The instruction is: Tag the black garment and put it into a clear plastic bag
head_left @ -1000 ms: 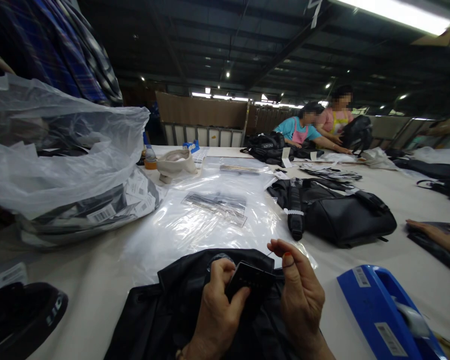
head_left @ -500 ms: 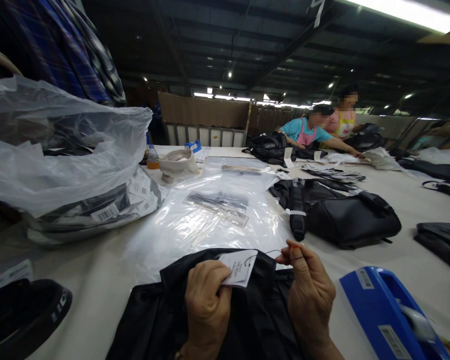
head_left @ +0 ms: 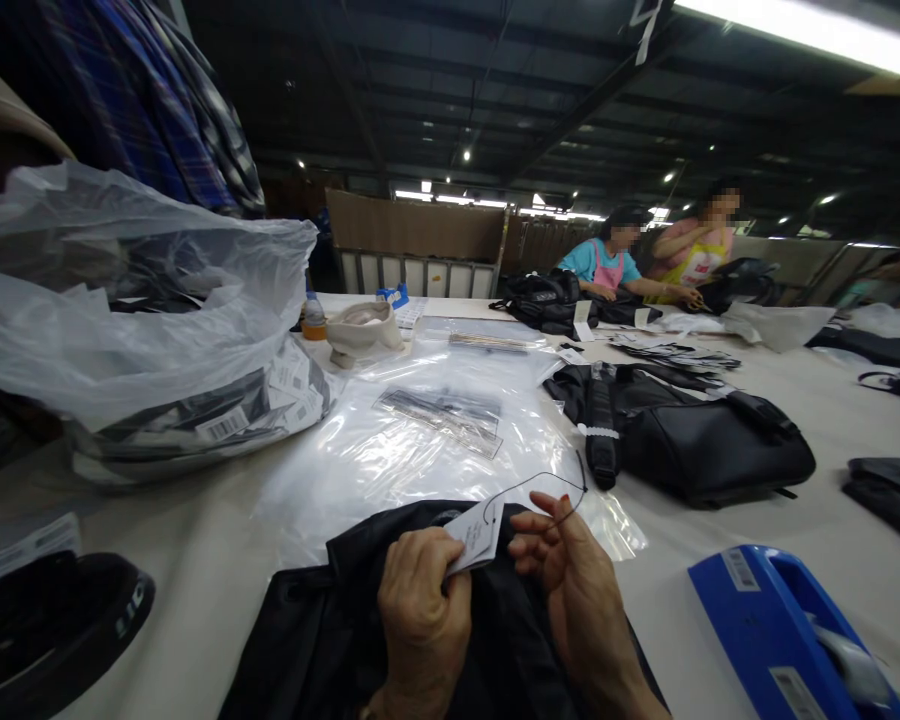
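My left hand [head_left: 424, 605] grips a white paper hang tag [head_left: 476, 535] between thumb and fingers, above a black bag [head_left: 300, 630] lying in front of me. From the tag a thin dark string [head_left: 532, 479] arcs up to the right and bends back toward my right hand [head_left: 574, 590]. The thumb and fingertips of that hand are loosely bent around part of the string, which stays slack. Part of the bag is hidden under both hands.
Clear plastic bags [head_left: 330, 475] lie beyond the bag. A black backpack [head_left: 712, 445] and a blue tape dispenser [head_left: 784, 630] are on the right. Left are a large plastic sack [head_left: 142, 370] and a black cap [head_left: 52, 620]. Two co-workers [head_left: 607, 262] stand across the table.
My right hand has moved left toward the tag, its fingers looser. The string, pulled out to the right before, now makes a slack loop above that hand. My left hand still holds the tag.
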A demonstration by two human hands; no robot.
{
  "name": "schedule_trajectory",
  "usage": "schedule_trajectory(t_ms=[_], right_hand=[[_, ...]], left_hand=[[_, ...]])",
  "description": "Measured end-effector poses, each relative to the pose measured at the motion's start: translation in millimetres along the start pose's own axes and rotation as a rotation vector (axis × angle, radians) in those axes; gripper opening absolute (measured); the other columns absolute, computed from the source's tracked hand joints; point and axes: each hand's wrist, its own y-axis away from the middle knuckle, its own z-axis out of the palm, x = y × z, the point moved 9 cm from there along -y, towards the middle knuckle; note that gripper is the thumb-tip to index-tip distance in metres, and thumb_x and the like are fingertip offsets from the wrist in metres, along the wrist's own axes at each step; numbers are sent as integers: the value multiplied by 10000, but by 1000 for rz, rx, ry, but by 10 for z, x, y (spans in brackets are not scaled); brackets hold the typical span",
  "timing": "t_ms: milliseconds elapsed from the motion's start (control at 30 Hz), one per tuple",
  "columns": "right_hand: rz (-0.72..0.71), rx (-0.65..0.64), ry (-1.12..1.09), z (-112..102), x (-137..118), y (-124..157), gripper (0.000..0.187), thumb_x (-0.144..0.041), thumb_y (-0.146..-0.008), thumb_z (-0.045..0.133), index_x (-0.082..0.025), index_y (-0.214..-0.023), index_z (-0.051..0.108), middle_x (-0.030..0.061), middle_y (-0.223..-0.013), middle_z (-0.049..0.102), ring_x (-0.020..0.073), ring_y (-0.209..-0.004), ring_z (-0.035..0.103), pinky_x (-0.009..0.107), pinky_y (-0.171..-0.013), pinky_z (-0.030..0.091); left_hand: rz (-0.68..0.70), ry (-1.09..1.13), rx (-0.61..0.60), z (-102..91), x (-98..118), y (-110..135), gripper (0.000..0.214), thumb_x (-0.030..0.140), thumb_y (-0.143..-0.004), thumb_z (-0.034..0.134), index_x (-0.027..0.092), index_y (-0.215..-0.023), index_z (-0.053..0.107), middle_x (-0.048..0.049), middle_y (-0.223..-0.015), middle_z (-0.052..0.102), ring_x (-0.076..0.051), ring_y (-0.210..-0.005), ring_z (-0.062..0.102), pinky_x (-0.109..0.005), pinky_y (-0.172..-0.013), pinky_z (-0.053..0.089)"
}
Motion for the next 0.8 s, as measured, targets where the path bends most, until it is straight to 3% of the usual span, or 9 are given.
schedule_trajectory(t_ms=[100,200,300,400,533,667,733,800], right_hand=[[50,-99,53,90,83,28,416,-517,-701,679,-134,-862,644,58,-733,666,144,-594,592,237,-526,460],[74,-239,56,230,98,106,329,-351,-672,709,-157,-935,668,61,-871,693,180,-789,630,262,-696,502],[76,-302,13,326,109,202,390,-304,-680,697,-197,-1052,650,51,-1062,671,214,-1031,586,297,-894,465],[64,-303,46,376,178,256,517,-383,-694,726,-227,-1166,582,49,-1178,625,239,-1126,537,339,-964,425],[71,-224,136,343,283,231,582,-474,-681,730,-201,-1165,557,53,-1104,650,240,-1049,572,339,-921,445],[4,-127,182,218,203,140,453,-510,-677,714,-169,-962,629,25,-859,678,193,-837,604,292,-788,488],[-32,-88,207,142,148,98,452,-514,-644,736,-165,-912,634,13,-789,668,177,-766,601,273,-736,493],[-27,-96,222,106,143,72,466,-508,-638,744,-177,-944,624,15,-819,672,174,-738,608,266,-680,498]], left_hand=[[13,-26,31,-5,21,9,176,13,-777,501,189,-779,505,-5,-740,567,-152,-702,532,-273,-645,430],[21,-77,30,17,43,11,160,26,-794,493,183,-772,510,-15,-722,560,-162,-681,522,-284,-626,423],[37,-142,44,17,86,8,149,38,-814,484,178,-770,515,-25,-713,555,-170,-678,519,-294,-627,420],[69,-183,70,16,177,0,144,59,-837,472,171,-751,499,-36,-704,552,-170,-662,507,-297,-614,410],[104,-120,66,60,307,-4,118,88,-844,473,161,-754,496,-55,-704,559,-174,-657,503,-302,-600,415],[86,117,-87,181,347,-9,120,96,-785,513,146,-888,548,-77,-842,608,-191,-776,549,-315,-687,457],[24,225,-144,207,283,-15,126,108,-772,507,162,-872,562,-63,-848,611,-180,-788,559,-301,-707,463],[-137,285,-136,191,88,-22,80,149,-796,492,177,-772,562,-40,-768,593,-160,-733,557,-271,-673,458]])
